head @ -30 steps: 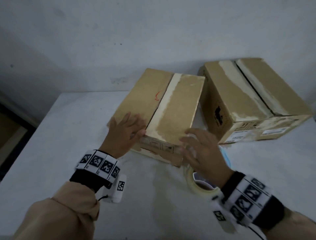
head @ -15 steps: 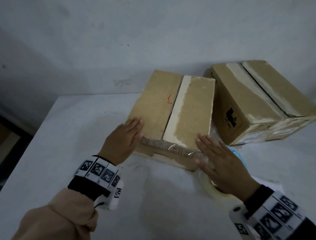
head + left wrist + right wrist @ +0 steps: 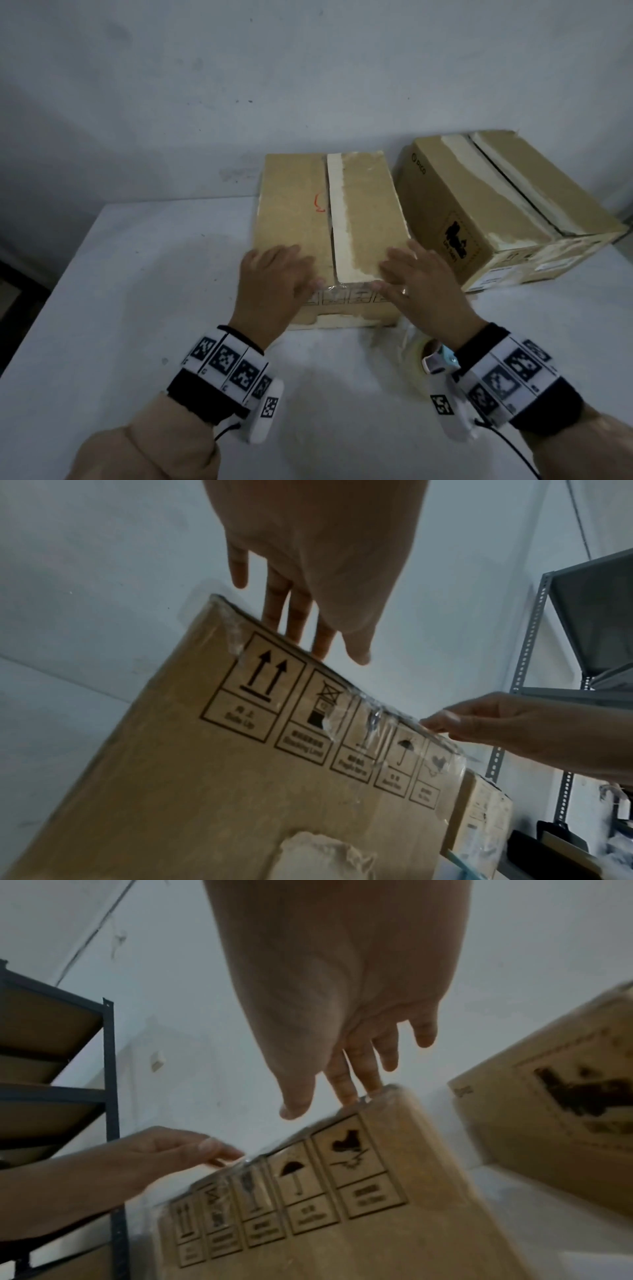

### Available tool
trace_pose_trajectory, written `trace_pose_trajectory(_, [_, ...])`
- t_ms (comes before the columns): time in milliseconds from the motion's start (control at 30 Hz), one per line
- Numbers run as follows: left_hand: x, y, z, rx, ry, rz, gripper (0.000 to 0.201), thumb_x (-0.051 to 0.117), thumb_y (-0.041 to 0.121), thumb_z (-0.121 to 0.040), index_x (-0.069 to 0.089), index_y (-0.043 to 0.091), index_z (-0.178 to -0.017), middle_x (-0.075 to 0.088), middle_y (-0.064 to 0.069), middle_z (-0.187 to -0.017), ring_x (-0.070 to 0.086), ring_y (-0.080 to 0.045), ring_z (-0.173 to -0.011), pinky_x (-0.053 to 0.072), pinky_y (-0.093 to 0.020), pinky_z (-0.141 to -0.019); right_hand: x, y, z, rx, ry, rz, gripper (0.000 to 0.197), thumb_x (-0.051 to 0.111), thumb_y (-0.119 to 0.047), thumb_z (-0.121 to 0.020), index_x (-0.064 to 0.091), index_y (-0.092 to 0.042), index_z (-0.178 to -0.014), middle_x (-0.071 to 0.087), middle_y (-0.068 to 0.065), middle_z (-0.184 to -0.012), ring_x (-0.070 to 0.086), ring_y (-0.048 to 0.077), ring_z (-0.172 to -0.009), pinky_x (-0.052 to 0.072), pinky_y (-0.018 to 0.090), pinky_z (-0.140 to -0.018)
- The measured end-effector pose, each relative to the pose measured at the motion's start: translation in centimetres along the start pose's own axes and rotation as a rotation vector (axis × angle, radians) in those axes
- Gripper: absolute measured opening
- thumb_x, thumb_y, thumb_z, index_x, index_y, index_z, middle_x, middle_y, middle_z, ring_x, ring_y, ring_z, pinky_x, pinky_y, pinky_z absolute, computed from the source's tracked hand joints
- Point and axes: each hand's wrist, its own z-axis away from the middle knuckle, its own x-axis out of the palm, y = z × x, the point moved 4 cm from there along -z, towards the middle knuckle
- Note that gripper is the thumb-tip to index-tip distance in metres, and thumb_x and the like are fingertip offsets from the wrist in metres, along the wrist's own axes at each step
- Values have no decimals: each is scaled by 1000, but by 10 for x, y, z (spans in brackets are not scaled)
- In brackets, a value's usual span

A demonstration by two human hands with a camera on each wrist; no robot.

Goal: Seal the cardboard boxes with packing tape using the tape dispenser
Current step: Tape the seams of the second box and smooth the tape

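Note:
A brown cardboard box (image 3: 370,205) sits on the white table (image 3: 144,308) right in front of me, its two top flaps closed along a centre seam. Clear packing tape (image 3: 373,721) runs wrinkled along the box's near top edge, over its printed handling symbols. My left hand (image 3: 274,284) lies flat on the left flap's near edge. My right hand (image 3: 421,281) lies flat on the right flap's near corner, fingers straight. The tape dispenser (image 3: 428,359), a clear roll with a pale blue part, lies on the table under my right wrist.
A second, larger cardboard box (image 3: 507,212) stands to the right of the first, close beside it. The wall (image 3: 308,85) runs just behind both boxes. Metal shelving (image 3: 582,642) shows in the wrist views, off to the sides.
The box has turned to face me squarely. My right hand has come up from beside the tape roll onto the box's right near corner. My left hand stays on the left flap.

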Motion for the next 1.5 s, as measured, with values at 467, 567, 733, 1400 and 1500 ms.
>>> trace_pose_trajectory(467, [24, -20, -1, 222, -124, -106, 58, 10, 49, -96, 52, 21, -124, 65, -5, -122, 63, -23, -110, 43, -37, -95, 20, 15, -1, -220, 180, -163, 39, 56, -36, -78, 69, -3, -94, 69, 15, -103, 63, 27, -93, 51, 38, -80])
trace_pose_trajectory(567, [21, -39, 7, 194, -33, -149, 52, 13, 51, -96, 44, 22, -125, 64, -5, -123, 63, -24, -110, 45, -37, -91, 14, 31, 4, -154, 182, -267, 41, 58, -36, -76, 69, 1, -92, 67, 17, -103, 54, 19, -96, 45, 30, -85])
trace_pose_trajectory(733, [11, -74, 26, 91, 17, -42, 55, 17, 50, -96, 53, 23, -126, 58, -19, -126, 61, -40, -107, 56, -45, -73, 10, 57, 15, -21, 186, -319, 32, 65, -22, -74, 70, -5, -100, 62, 20, -104, 48, 19, -96, 36, 17, -86])
trace_pose_trajectory(1400, [11, -73, 30, -43, 169, 465, 64, 49, 56, -82, 59, 6, -120, 51, -8, -74, 48, -6, -72, 47, -18, -71, 16, 56, 14, -202, 258, -522, 56, 39, -44, -94, 67, 5, -98, 62, 15, -79, 52, 11, -75, 46, 19, -69])
trace_pose_trajectory(1500, [5, -65, 33, -84, 157, 383, 49, 64, 28, -75, 58, 9, -120, 41, -1, -67, 40, -6, -61, 42, -19, -55, 16, 52, 21, -142, 303, -486, 49, 45, -37, -92, 67, 5, -100, 60, 14, -74, 51, 13, -67, 45, 25, -61])
